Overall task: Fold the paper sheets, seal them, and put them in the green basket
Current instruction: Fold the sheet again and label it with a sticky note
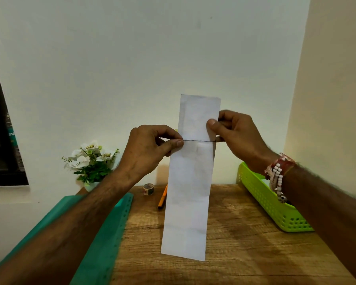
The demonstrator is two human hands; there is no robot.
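Right now I see the folded paper (pixel 190 182) held upright in the air above the worktop (pixel 234 254), between both hands. It is a long, narrow white strip with straight edges and square corners. A faint crease line runs down near its left side, and its matte surface is slightly mottled by shadow. A thin dark thread (pixel 197 140) is stretched level across the front of the strip, roughly a third of the way down.

My left hand (pixel 150 149) pinches the thread between thumb and forefinger right at the strip's left edge, the other fingers curled in. My right hand (pixel 238 136) grips the right edge of the paper, thumb flat on the front and fingers curled behind. The thread's other end reaches this hand, but I cannot tell how it is caught there. A bracelet (pixel 277 173) of white beads and red cord sits on that wrist.

The worktop is brown wood with a visible grain. On its right side stands the green basket (pixel 271 204), bright lime plastic with perforated walls. On the left lies a teal plastic folder (pixel 103 233) with a row of punched holes along its edge. Behind the paper are a small patterned tape roll (pixel 148 189) and an orange pen (pixel 162 199), near each other. White artificial flowers (pixel 90 159) stand at the back left.
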